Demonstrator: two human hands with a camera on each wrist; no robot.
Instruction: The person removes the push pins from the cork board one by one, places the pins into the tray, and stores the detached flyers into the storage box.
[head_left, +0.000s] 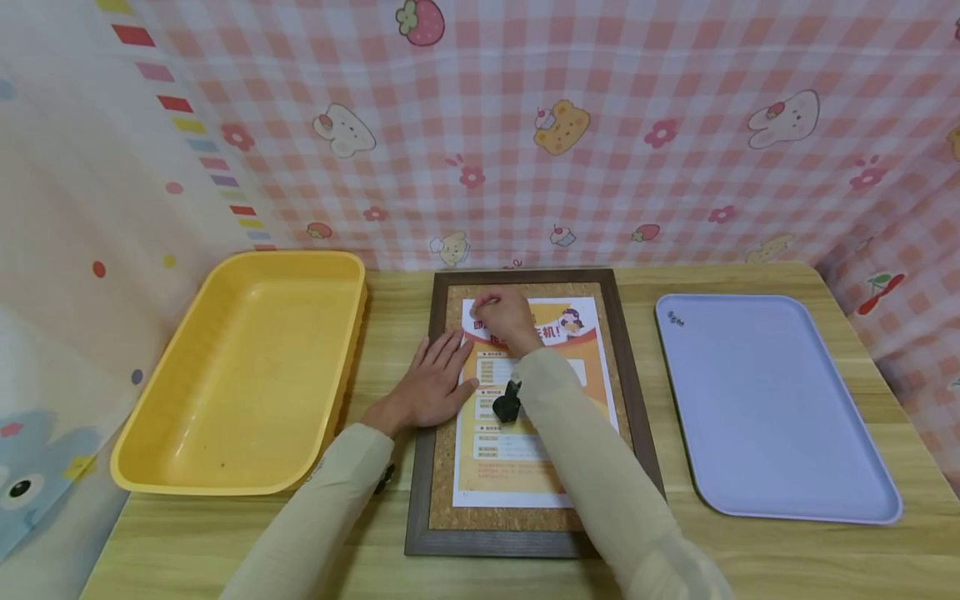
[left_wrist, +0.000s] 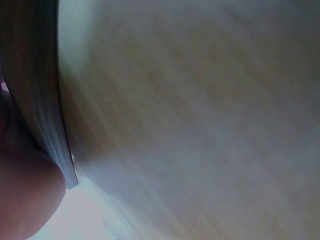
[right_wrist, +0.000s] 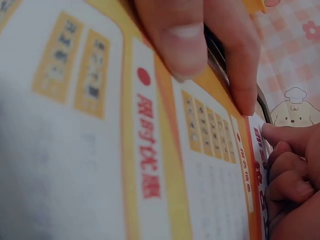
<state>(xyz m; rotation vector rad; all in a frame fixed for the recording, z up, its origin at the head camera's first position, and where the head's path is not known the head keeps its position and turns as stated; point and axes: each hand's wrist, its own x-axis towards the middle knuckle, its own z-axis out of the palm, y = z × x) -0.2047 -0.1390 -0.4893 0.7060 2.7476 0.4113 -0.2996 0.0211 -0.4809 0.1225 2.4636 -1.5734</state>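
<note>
A printed orange-and-white poster [head_left: 536, 492] lies on a cork board [head_left: 442, 500] with a dark wooden frame [head_left: 487, 543]. My left hand [head_left: 431, 383] rests with spread fingers over the frame's left side and the poster's left edge. My right hand [head_left: 506, 317] is at the poster's upper left corner, touching it. Its lower fingers [right_wrist: 290, 185] are curled, while the index finger points to the paper near the red title. Whatever may sit under that fingertip is hidden. In the left wrist view, only the frame edge [left_wrist: 37, 75] and part of the hand show.
Left of the board stands a yellow plastic basin [head_left: 247, 375] with a small dark speck inside. On the right lies a lilac tray [head_left: 772, 408] with a few tiny dark pieces [head_left: 676, 318] in its upper left corner. A pink checked curtain [head_left: 525, 167] hangs behind the wooden table [head_left: 795, 558].
</note>
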